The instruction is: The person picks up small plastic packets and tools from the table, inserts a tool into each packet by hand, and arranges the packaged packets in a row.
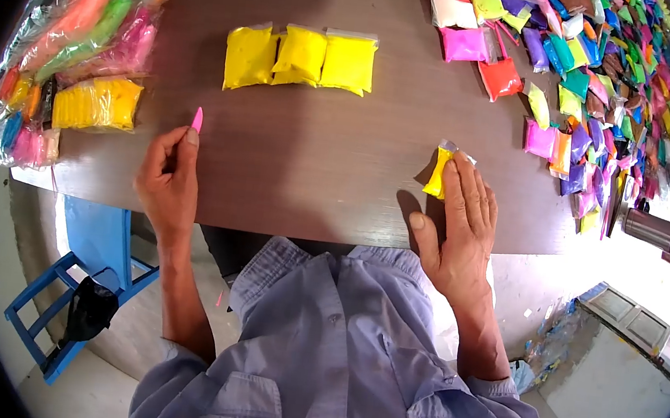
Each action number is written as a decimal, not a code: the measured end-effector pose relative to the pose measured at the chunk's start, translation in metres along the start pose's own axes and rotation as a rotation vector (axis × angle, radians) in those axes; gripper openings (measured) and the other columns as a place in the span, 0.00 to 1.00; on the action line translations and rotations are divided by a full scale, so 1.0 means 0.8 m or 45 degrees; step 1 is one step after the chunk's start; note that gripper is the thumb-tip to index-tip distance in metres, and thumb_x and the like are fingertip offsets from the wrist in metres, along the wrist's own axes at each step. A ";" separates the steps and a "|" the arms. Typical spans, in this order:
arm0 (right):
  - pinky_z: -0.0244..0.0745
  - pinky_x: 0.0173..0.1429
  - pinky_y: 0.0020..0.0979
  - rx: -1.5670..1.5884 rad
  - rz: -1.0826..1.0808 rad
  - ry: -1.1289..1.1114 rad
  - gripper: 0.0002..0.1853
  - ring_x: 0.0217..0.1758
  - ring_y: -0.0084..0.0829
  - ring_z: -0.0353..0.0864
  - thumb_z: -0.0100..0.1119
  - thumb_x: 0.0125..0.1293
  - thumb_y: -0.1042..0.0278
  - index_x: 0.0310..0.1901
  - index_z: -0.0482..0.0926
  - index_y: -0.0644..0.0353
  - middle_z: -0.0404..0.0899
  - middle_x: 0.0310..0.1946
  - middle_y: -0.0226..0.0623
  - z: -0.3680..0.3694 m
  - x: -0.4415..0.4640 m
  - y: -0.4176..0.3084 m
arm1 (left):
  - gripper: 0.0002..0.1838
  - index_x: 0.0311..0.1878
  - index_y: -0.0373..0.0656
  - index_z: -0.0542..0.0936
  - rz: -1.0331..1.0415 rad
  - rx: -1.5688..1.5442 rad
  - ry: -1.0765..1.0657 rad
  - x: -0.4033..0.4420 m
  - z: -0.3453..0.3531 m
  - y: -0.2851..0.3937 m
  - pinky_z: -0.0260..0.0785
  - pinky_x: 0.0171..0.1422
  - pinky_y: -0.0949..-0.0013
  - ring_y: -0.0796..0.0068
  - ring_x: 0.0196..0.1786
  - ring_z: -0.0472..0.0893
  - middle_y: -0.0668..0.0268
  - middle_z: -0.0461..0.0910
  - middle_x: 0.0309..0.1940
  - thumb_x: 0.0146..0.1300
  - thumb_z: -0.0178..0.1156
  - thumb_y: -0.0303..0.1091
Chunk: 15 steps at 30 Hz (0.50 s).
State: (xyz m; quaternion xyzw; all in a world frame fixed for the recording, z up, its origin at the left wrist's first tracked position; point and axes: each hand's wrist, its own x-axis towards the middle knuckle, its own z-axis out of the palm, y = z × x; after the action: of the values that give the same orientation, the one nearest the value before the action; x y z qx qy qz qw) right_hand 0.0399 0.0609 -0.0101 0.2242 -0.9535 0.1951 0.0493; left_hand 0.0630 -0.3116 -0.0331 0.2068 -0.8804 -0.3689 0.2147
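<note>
Between the thumb and finger of my left hand (169, 175) stands a small pink pointed piece (197, 119), its kind unclear. My right hand (464, 223) lies with its fingers stretched out over a small yellow packet (438, 175) near the table's front edge, covering part of it. The thumb is spread apart from the fingers. Farther back, three yellow packets with clear plastic edges lie side by side: a left one (250, 57), a middle one (301, 53) and a right one (348, 65).
A big heap of colourful packets (577, 79) covers the table's right side. At the left are bundled bags of coloured packets (84, 28) and a yellow bundle (98, 103). A blue chair (96, 233) with a black item stands below left. A metal flask (655, 232) is at far right.
</note>
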 end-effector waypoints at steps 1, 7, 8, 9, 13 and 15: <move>0.57 0.81 0.56 0.014 0.003 0.003 0.40 0.81 0.56 0.67 0.68 0.72 0.49 0.75 0.70 0.70 0.67 0.78 0.56 0.001 0.001 -0.001 | 0.09 0.51 0.40 0.88 -0.007 0.003 -0.002 -0.001 0.001 0.000 0.75 0.44 0.76 0.83 0.39 0.83 0.69 0.88 0.38 0.77 0.68 0.35; 0.55 0.83 0.56 -0.043 0.002 0.009 0.40 0.81 0.55 0.67 0.69 0.70 0.52 0.76 0.69 0.69 0.68 0.78 0.57 0.007 -0.009 -0.003 | 0.07 0.47 0.41 0.88 0.053 -0.021 0.079 0.005 0.004 -0.002 0.74 0.40 0.75 0.82 0.35 0.82 0.68 0.87 0.32 0.75 0.69 0.34; 0.55 0.83 0.56 -0.024 0.006 0.007 0.41 0.82 0.54 0.66 0.70 0.69 0.53 0.77 0.69 0.69 0.68 0.78 0.57 0.007 -0.009 -0.002 | 0.07 0.47 0.41 0.88 0.041 -0.018 0.062 0.005 0.003 -0.002 0.74 0.40 0.74 0.81 0.35 0.83 0.68 0.87 0.33 0.75 0.70 0.34; 0.55 0.83 0.56 -0.028 -0.001 0.004 0.41 0.82 0.54 0.66 0.70 0.69 0.53 0.77 0.69 0.69 0.68 0.78 0.57 0.005 -0.010 0.000 | 0.08 0.47 0.41 0.88 0.029 -0.013 0.046 0.005 0.001 -0.002 0.75 0.40 0.74 0.81 0.35 0.83 0.68 0.87 0.33 0.75 0.70 0.35; 0.55 0.83 0.56 0.189 0.026 0.119 0.44 0.82 0.57 0.65 0.72 0.67 0.54 0.78 0.66 0.70 0.66 0.79 0.58 0.005 -0.010 0.004 | 0.08 0.47 0.41 0.88 0.035 0.008 0.052 0.001 -0.002 -0.004 0.74 0.40 0.73 0.82 0.35 0.82 0.68 0.87 0.33 0.75 0.70 0.35; 0.56 0.83 0.56 0.174 0.029 0.158 0.44 0.81 0.59 0.65 0.72 0.67 0.54 0.78 0.66 0.71 0.65 0.79 0.58 0.001 -0.010 0.004 | 0.08 0.47 0.41 0.88 0.081 -0.049 0.048 0.002 -0.001 -0.004 0.72 0.39 0.74 0.82 0.34 0.80 0.69 0.86 0.32 0.75 0.70 0.36</move>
State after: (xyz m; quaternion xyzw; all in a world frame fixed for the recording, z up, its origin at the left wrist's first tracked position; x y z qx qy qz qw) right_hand 0.0458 0.0663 -0.0132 0.2035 -0.9357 0.2736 0.0905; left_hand 0.0627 -0.3153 -0.0348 0.1815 -0.8750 -0.3748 0.2470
